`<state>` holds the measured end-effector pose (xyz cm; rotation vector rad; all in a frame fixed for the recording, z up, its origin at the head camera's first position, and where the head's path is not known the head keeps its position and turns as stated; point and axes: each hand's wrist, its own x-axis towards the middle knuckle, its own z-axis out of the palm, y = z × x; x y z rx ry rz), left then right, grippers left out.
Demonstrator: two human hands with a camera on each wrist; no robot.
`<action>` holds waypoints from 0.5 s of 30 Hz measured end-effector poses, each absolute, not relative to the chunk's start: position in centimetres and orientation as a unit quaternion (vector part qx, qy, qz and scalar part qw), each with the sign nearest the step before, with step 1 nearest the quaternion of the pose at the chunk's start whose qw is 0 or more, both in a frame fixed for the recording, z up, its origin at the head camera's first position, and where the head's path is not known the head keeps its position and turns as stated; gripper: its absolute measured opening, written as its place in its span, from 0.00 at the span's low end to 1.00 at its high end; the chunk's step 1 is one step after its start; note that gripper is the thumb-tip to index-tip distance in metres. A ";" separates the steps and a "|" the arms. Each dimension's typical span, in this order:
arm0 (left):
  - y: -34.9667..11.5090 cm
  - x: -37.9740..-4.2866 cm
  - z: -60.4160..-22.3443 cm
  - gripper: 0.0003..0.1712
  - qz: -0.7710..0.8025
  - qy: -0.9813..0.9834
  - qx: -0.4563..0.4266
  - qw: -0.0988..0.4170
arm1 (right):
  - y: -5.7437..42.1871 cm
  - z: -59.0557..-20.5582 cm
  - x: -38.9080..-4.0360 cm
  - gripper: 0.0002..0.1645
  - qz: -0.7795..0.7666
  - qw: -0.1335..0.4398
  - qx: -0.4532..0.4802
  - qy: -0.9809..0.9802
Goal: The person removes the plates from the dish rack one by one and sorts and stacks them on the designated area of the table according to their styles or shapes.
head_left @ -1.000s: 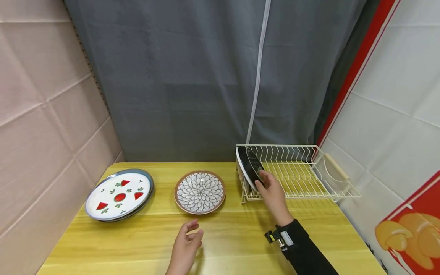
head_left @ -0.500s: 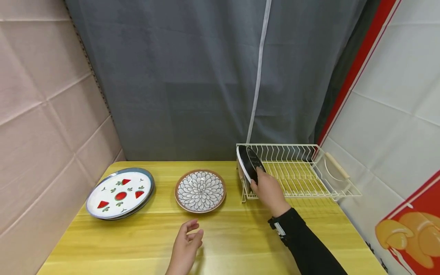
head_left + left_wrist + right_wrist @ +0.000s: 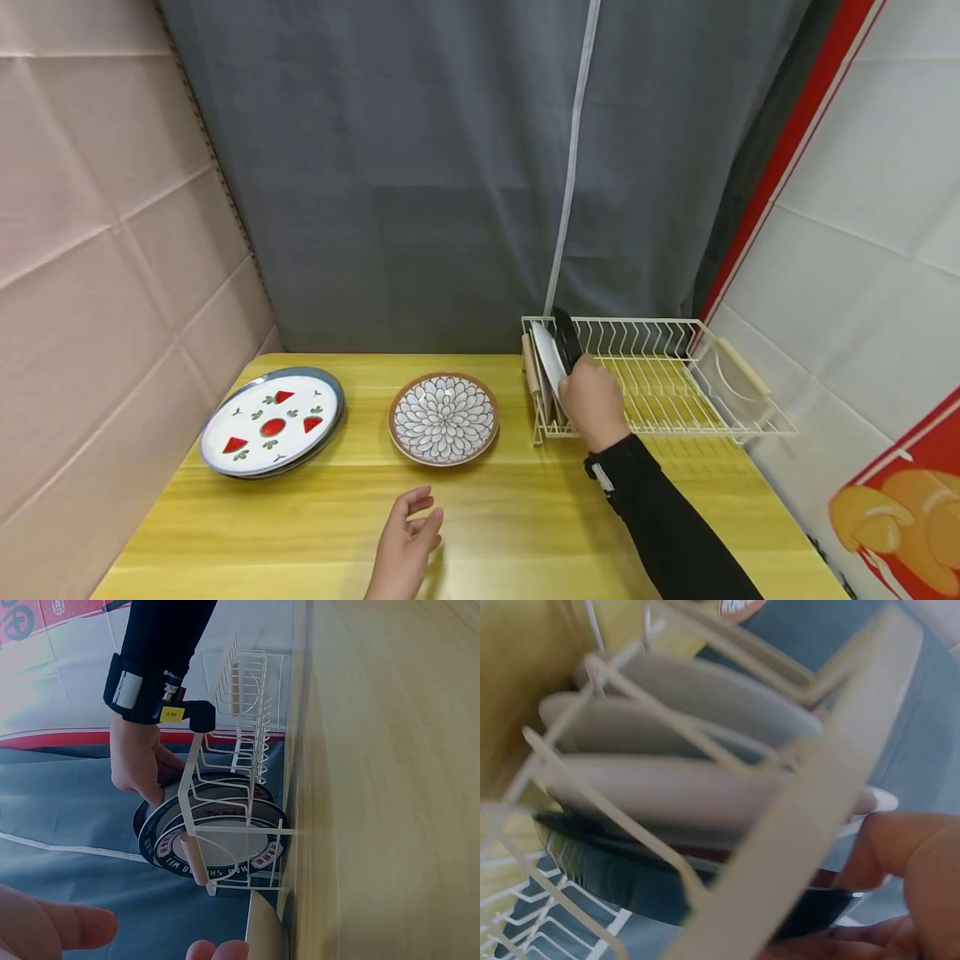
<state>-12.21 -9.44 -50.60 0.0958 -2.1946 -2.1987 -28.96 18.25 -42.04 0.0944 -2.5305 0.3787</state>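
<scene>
My right hand (image 3: 594,400) grips the near edge of a black plate (image 3: 567,340) standing on edge in the left end of a cream wire dish rack (image 3: 652,432). In the right wrist view, thumb and fingers lie on either side of the dark plate (image 3: 622,874). Just left of it stands a white plate (image 3: 550,358); the right wrist view shows several pale plates (image 3: 675,784) side by side. My left hand (image 3: 405,542) hovers over the table with loosely bent fingers, holding nothing. Nearest to it lies a brown-rimmed plate with a petal pattern (image 3: 444,419).
Watermelon-patterned plate (image 3: 273,425) tops a small stack at the table's left. The rack has a wooden handle (image 3: 742,367) at its right end and another (image 3: 531,365) at its left. A grey curtain (image 3: 420,183) hangs behind the table (image 3: 300,533).
My right hand has moved the black plate slightly right and more upright, exposing the white plate beside it. The left hand stays where it was.
</scene>
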 end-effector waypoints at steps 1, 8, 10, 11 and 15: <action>-9.5 -12.2 -50.6 0.29 -0.708 -0.706 0.031 0.015 | 18.3 -41.8 -29.2 0.14 0.142 0.284 0.027 -0.948; -9.5 -12.2 -50.9 0.29 -0.712 -0.702 0.036 0.005 | 19.2 -41.1 -30.7 0.11 0.126 0.255 -0.019 -0.959; -9.5 -12.2 -51.0 0.29 -0.711 -0.702 0.039 0.006 | 19.6 -40.9 -31.0 0.12 0.134 0.252 -0.028 -0.958; -9.5 -12.2 -51.1 0.29 -0.712 -0.701 0.041 0.007 | 19.8 -40.7 -31.1 0.13 0.139 0.252 -0.031 -0.957; -9.6 -12.1 -51.4 0.29 -0.713 -0.699 0.046 0.006 | 20.6 -40.0 -31.2 0.14 0.154 0.250 -0.039 -0.955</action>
